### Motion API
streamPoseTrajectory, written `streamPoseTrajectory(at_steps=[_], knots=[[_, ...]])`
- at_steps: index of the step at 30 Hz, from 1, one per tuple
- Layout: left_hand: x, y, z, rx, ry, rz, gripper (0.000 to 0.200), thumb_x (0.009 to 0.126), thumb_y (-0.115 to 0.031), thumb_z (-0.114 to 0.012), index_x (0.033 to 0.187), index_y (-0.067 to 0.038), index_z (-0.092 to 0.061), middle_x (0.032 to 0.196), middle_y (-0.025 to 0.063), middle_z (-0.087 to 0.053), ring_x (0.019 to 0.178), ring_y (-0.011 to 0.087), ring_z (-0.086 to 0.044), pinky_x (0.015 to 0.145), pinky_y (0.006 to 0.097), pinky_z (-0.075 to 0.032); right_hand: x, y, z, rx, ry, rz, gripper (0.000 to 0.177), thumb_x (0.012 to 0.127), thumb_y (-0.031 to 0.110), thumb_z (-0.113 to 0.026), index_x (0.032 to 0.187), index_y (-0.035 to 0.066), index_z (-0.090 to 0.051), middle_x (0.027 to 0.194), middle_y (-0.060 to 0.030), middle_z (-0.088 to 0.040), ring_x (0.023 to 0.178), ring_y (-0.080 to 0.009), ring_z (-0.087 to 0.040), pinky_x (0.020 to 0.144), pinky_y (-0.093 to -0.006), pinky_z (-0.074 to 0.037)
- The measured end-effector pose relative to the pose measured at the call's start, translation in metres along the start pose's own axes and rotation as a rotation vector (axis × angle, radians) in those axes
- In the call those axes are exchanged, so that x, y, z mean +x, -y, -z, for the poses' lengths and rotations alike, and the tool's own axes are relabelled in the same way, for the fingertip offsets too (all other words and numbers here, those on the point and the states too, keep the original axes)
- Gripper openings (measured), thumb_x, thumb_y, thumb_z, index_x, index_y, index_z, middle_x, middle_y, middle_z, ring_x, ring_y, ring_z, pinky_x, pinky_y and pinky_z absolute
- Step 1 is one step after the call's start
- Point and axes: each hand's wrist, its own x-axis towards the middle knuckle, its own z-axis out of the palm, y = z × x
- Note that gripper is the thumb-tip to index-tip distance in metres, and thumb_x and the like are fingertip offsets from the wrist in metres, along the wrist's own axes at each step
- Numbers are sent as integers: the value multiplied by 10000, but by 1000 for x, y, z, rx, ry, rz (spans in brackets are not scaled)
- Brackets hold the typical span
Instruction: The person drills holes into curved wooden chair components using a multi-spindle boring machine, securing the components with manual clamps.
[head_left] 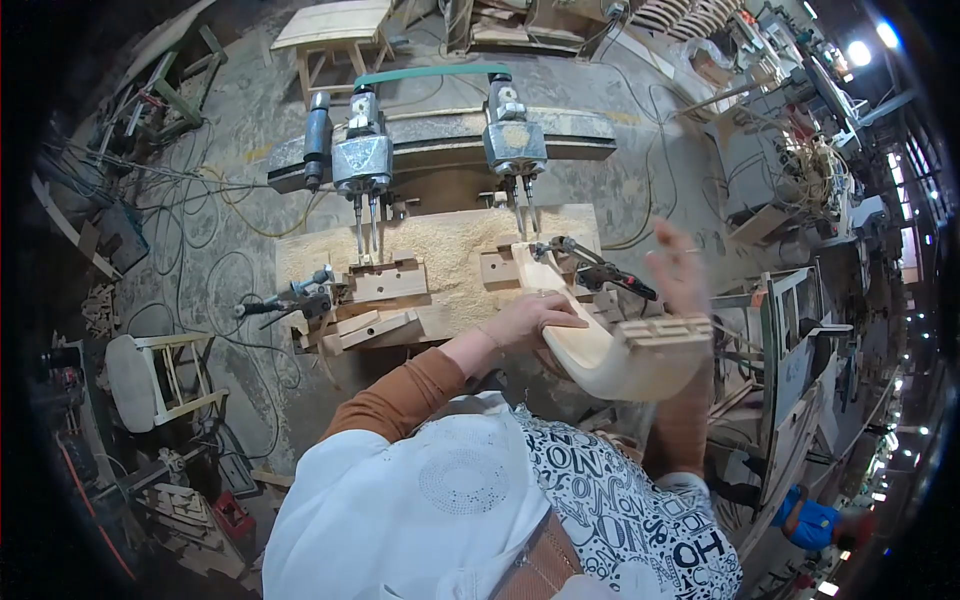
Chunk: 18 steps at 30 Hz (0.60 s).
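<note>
A pale curved wooden piece (585, 345) runs from the right-hand jig towards my body, its near end broad and blurred. My left hand (540, 315) is closed over its middle part. To the right, my right hand (678, 270) is raised, smeared by motion, with its fingers apart and nothing visible in them. Beside that hand is a toggle clamp (605, 275) with a black and red handle, set by the far end of the piece. Above this end, a twin-bit drilling head (515, 140) points down at the jig.
A second drilling head (362, 160) stands over the left wooden jig (385, 283), with another clamp (300, 300) beside it. Sawdust (450, 250) covers the machine bed. A stool (135, 380) stands at left, a white frame (795, 310) at right. A person in blue (808, 522) is at lower right.
</note>
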Motion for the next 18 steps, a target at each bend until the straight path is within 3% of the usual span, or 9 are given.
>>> streamPoseTrajectory(at_steps=[1,3,6,7,9,10,12,16,18], knots=[[-1,-1,-4,16,-11,39,597,725,-159,-773,1308,-189,-644,1152,76,-638,1073,284,-630,925,391,-525,-10,-60,-27,-343,108,-67,339,936,192,-578,1253,70,-590,1192,-232,-638,1129,-382,-617,911,-469,-513],[-1,-9,-7,17,-72,75,603,688,-126,-799,1272,-209,-669,1146,64,-643,1058,284,-639,927,389,-528,-19,-130,-53,-408,581,-270,400,924,267,-602,1285,97,-577,1218,-254,-628,1178,-423,-589,936,-486,-509],[-2,-9,-8,53,-173,95,578,670,-95,-823,1220,-225,-700,1132,43,-651,1041,280,-649,931,385,-533,-25,-204,-94,-432,647,-298,413,911,285,-603,1281,102,-588,1204,-242,-644,1134,-413,-616,924,-485,-517],[-1,-11,-6,69,-145,87,549,689,-102,-818,1212,-223,-703,1132,42,-652,1043,276,-649,930,379,-534,-17,-202,-91,-438,651,-275,413,911,285,-603,1281,102,-588,1204,-242,-644,1134,-413,-616,924,-485,-517],[-5,-18,-7,85,-126,88,519,709,-109,-813,1204,-221,-705,1131,40,-653,1045,271,-648,930,374,-534,-13,-196,-81,-142,622,180,301,912,232,-559,1166,80,-610,1118,-233,-684,1046,-405,-657,861,-496,-531],[-6,-25,-6,101,-87,136,494,726,-115,-807,1199,-218,-707,1133,38,-653,1050,267,-648,927,369,-536,0,-192,-64,-143,631,194,301,912,232,-559,1166,80,-610,1118,-233,-684,1046,-405,-657,861,-496,-531],[-7,-24,-6,111,-44,183,469,743,-122,-801,1193,-215,-708,1135,36,-654,1055,262,-648,924,365,-537,38,-181,-11,-491,909,128,337,920,238,-561,1197,52,-610,1037,-233,-707,984,-409,-672,836,-500,-535],[-4,-15,-7,48,-127,98,450,747,-143,-800,1181,-227,-714,1129,31,-657,1059,258,-652,910,365,-543,47,-54,30,-860,969,106,396,937,243,-582,1270,28,-588,921,-196,-722,928,-342,-709,814,-439,-554],[-2,-13,-7,43,-124,73,449,742,-155,-806,1176,-229,-717,1126,29,-659,1060,258,-654,907,367,-544,38,-11,51,-3,517,-246,417,971,212,-576,1344,27,-550,930,-139,-714,852,-239,-707,795,-366,-555]])
